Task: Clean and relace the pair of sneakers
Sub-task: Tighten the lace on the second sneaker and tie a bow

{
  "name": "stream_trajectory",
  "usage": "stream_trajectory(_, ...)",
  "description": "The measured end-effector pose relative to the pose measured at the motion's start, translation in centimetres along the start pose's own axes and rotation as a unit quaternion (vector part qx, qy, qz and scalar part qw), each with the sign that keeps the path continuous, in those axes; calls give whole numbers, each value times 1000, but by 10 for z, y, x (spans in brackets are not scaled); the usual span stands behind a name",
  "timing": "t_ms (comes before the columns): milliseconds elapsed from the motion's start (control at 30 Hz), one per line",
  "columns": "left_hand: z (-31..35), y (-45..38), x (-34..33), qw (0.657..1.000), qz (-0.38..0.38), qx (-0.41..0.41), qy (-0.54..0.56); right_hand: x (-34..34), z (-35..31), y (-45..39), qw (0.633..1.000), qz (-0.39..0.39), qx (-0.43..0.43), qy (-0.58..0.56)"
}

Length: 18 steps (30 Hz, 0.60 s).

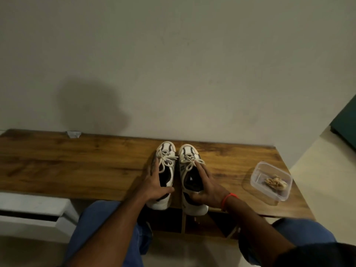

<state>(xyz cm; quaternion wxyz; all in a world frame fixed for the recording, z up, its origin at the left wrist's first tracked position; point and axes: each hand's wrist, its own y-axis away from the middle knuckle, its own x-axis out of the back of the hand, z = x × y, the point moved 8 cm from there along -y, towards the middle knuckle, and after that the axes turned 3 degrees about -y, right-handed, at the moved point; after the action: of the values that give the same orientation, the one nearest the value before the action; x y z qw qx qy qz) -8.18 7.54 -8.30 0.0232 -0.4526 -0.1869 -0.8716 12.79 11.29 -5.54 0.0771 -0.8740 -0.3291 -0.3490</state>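
dim plain wall (173,54) behind a long wooden bench (77,166), pale floor (317,170) to the right

A wooden bench (77,166) carries two sneakers (165,162) and a plastic tub (270,180).

Dim, warm indoor light with a greenish-yellow cast. A broad soft shadow falls on the wall (92,106) at left (edges blurred). The surface (77,166) bows from wide-angle distortion; fine detail is soft and grainy.
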Motion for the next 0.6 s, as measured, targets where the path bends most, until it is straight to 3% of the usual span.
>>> stream_trajectory(600,1,-14,-7,996,4,-38,80,-6,10,-13,998,45,-22,-48)
